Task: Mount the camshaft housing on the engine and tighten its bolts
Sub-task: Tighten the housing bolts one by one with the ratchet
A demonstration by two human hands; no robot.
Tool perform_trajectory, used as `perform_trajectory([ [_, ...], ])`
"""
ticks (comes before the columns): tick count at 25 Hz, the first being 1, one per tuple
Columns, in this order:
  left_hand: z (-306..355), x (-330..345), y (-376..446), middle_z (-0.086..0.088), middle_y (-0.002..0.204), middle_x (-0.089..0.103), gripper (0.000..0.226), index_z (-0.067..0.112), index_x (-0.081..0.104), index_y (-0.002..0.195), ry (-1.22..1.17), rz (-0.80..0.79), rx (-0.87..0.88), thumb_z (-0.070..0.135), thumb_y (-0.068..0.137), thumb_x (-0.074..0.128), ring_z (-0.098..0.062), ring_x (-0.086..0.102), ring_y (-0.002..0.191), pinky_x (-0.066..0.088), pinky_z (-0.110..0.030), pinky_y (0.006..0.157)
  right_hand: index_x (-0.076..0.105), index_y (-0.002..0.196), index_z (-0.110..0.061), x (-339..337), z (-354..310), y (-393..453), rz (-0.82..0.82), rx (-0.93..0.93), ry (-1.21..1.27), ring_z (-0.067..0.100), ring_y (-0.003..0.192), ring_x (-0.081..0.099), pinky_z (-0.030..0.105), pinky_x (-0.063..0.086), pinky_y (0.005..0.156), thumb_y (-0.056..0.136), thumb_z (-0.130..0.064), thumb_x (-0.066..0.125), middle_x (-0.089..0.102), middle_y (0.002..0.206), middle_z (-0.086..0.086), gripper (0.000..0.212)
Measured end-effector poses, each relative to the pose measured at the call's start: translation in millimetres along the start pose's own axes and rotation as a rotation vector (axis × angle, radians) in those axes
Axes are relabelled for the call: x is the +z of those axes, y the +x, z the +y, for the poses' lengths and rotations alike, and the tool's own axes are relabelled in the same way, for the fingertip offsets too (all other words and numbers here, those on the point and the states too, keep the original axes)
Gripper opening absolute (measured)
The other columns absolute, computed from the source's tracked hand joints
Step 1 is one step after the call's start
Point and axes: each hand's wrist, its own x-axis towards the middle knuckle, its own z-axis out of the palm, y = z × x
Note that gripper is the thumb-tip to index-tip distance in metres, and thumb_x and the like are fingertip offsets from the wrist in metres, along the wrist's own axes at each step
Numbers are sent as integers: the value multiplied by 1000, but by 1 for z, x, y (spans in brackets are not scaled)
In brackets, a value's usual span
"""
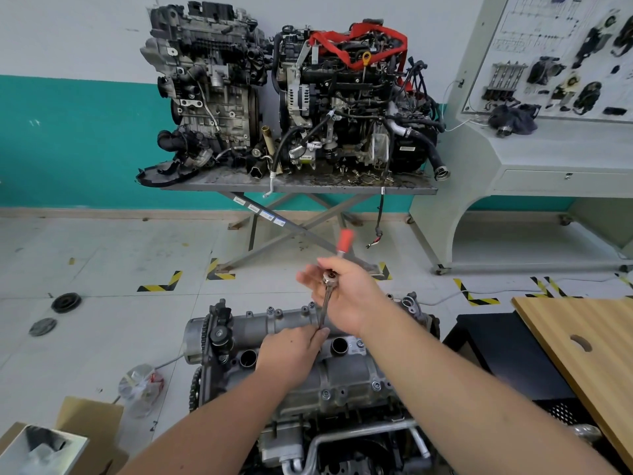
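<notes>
The grey camshaft housing (346, 375) lies on top of the engine (308, 430) in front of me, with bolts (325, 394) along its near and far edges. My right hand (346, 296) grips the head of a ratchet wrench (330, 278) whose red handle (343, 241) points up and away, blurred. A long extension bar (325, 308) runs down from the ratchet head toward the middle of the housing. My left hand (291, 354) pinches the bar's lower end and rests on the housing; the bar's tip is hidden by its fingers.
A wooden bench top (579, 341) stands at the right, over a black cabinet (507, 358). Cardboard boxes (68, 437) and a plastic bag (140, 385) lie on the floor at the left. Two engines (291, 97) sit on a scissor table behind.
</notes>
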Motion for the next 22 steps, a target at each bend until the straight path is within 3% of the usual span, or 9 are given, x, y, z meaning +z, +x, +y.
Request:
perform_trajectory([
  [3, -1, -1, 1, 3, 93, 67, 33, 30, 42, 84, -20, 13, 7, 50, 104, 25, -28, 63, 93, 42, -38, 72, 57, 89, -19, 0, 24, 7, 89, -183, 146, 13, 78, 66, 28, 41, 70, 102, -22, 53, 70, 76, -6, 14],
  [6, -2, 1, 1, 2, 74, 58, 42, 26, 37, 69, 5, 6, -25, 48, 104, 27, -31, 63, 88, 37, -36, 67, 71, 100, -45, -4, 47, 9, 135, -654, -475, 3, 96, 60, 21, 48, 84, 100, -36, 50, 69, 104, -19, 22],
  [8, -3, 4, 1, -3, 91, 67, 35, 26, 56, 84, -73, -12, -34, 42, 104, 33, -31, 64, 99, 45, -37, 76, 75, 108, -27, -14, 49, 17, 217, -1177, -998, 14, 111, 59, 22, 46, 92, 96, -26, 59, 66, 127, -4, 20],
  [10, 0, 5, 1, -10, 116, 67, 39, 13, 63, 116, -268, 8, -28, 40, 104, 37, -27, 61, 110, 46, -32, 89, 77, 102, -11, -22, 40, 26, 250, -1524, -1437, 30, 102, 63, 34, 51, 79, 82, -5, 73, 69, 122, 8, 21],
  [12, -1, 5, 2, -5, 101, 69, 37, 18, 63, 102, -220, 72, 10, 44, 104, 37, -23, 62, 96, 41, -26, 71, 75, 101, -9, -22, 30, 26, 182, -1482, -1606, 33, 90, 64, 38, 54, 68, 75, -1, 74, 72, 105, 8, 27],
  [14, 0, 3, 2, 3, 80, 63, 32, 27, 50, 84, 0, 47, -2, 43, 104, 32, -24, 63, 81, 34, -30, 59, 68, 114, -8, -19, 25, 17, 105, -1331, -1702, 33, 86, 60, 43, 52, 68, 88, -24, 59, 65, 98, 8, 32],
  [16, 0, 3, 3, 3, 83, 62, 25, 25, 53, 94, 112, 5, -11, 32, 105, 31, -26, 65, 82, 33, -30, 57, 56, 132, -9, -18, 23, 10, -1, -1160, -1807, 31, 92, 54, 44, 48, 77, 93, -48, 42, 58, 106, 9, 57],
  [19, -1, 5, 4, -4, 111, 66, 30, 20, 54, 122, 196, 15, 13, 27, 105, 30, -28, 65, 95, 35, -31, 64, 38, 148, -16, -13, 10, 1, -163, -967, -1953, 25, 104, 47, 41, 41, 87, 97, -57, 27, 51, 120, 7, 66],
  [22, -1, 1, 2, 0, 95, 70, 35, 27, 57, 103, 83, 13, 6, 46, 105, 27, -27, 66, 89, 42, -35, 68, 49, 137, -19, -1, 1, -1, -100, -903, -2024, 24, 98, 53, 36, 39, 77, 104, -50, 28, 55, 108, 4, 50],
])
